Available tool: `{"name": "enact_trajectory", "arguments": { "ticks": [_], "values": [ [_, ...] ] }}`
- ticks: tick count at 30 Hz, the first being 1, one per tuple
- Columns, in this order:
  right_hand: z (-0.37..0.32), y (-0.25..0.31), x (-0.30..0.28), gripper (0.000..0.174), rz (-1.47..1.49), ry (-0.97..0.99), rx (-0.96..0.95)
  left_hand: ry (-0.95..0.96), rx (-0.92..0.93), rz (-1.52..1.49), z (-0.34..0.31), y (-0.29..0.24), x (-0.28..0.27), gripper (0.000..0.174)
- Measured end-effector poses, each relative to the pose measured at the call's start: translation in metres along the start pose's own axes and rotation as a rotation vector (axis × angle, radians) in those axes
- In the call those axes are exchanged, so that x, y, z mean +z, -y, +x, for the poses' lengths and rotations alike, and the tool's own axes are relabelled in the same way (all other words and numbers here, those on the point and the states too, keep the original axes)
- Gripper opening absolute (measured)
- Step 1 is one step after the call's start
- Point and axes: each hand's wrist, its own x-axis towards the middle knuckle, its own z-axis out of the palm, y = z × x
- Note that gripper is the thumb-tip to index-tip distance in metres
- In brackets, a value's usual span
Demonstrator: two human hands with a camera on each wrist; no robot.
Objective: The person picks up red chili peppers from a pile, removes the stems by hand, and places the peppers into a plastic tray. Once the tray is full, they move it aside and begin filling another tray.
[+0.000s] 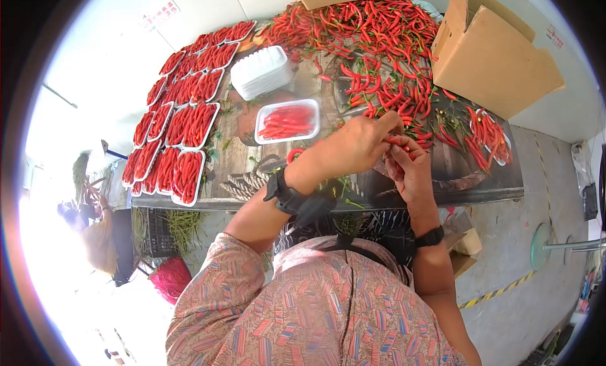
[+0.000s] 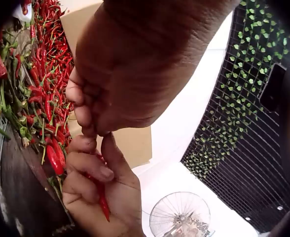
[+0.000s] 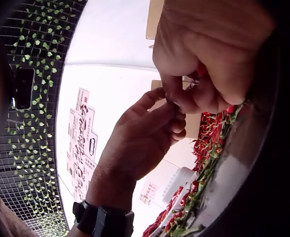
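Both hands meet over the front of the table. My right hand (image 1: 411, 170) grips a red chili pepper (image 2: 103, 200), whose pointed tip sticks out below the curled fingers in the left wrist view. My left hand (image 1: 360, 145) comes in from the left, thumb and fingertips pinched together at the pepper's upper end. The fingers hide that end of the pepper. Just left of the hands, a white foam tray (image 1: 260, 121) holds a few red chilies (image 1: 287, 121). Behind the hands spreads a large heap of loose chilies (image 1: 379, 44).
Filled chili trays (image 1: 192, 176) stand in rows at the table's left. A stack of white trays (image 1: 262, 72) is at the back. A cardboard box (image 1: 499, 63) stands back right, with another chili tray (image 1: 502, 157) at the right edge. Green stems (image 1: 449, 123) lie scattered.
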Motion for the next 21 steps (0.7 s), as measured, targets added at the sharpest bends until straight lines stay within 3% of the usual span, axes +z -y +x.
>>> {"name": "enact_trajectory", "arguments": {
  "ticks": [5,9,12,14,15,18,20,21],
  "values": [
    [-0.002,0.003,0.001,0.010,0.011,-0.046,0.022,0.093,0.075,-0.007,-0.001,-0.006,-0.004,0.027],
    [-0.002,0.008,-0.004,0.019,0.015,0.045,0.076,0.082,0.092,-0.068,-0.003,-0.006,-0.005,0.023],
    [-0.003,0.012,0.000,0.015,0.048,0.101,0.143,0.133,0.014,-0.184,-0.003,-0.002,-0.010,0.017],
    [-0.003,0.014,0.001,0.010,0.078,0.128,0.192,0.318,-0.092,-0.253,-0.002,-0.002,-0.019,0.018],
    [-0.002,0.015,-0.001,0.012,0.127,0.130,0.192,0.314,-0.091,-0.251,-0.002,0.000,-0.022,0.018],
    [0.002,0.016,-0.011,0.016,0.262,0.167,0.167,0.213,-0.041,-0.083,0.003,0.015,-0.027,0.010],
    [0.005,0.011,-0.018,0.018,0.371,0.197,0.140,0.051,-0.154,0.391,0.009,0.043,-0.027,0.011],
    [0.006,0.011,-0.016,0.018,0.370,0.201,0.140,0.048,-0.154,0.394,0.014,0.059,-0.026,0.011]
  ]
}}
